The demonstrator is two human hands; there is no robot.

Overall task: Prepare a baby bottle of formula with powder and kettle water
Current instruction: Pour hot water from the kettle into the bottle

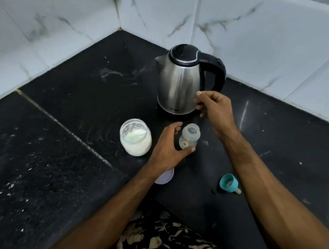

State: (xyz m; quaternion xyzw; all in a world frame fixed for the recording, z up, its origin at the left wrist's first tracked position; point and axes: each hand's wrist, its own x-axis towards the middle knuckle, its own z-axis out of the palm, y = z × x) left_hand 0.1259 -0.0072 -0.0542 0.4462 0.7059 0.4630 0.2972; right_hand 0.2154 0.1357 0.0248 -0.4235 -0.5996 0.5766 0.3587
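Currently left hand (pixel 168 143) is gripping the upright bottle (pixel 189 137); right hand (pixel 211 106), loosely curled and empty, is hovering nearer the kettle (pixel 181 81) behind.

1 view, head-worn, wide-angle. Looks forward and steeply down from above the near edge of the black bench (pixel 65 156), facing the tiled wall corner (pixel 118 28) at 12 o'clock. Close range: both forearms enter from 6 o'clock, kettle (pixel 179 83) near frame centre. Edges bow outward. No 2nd view to overlap.
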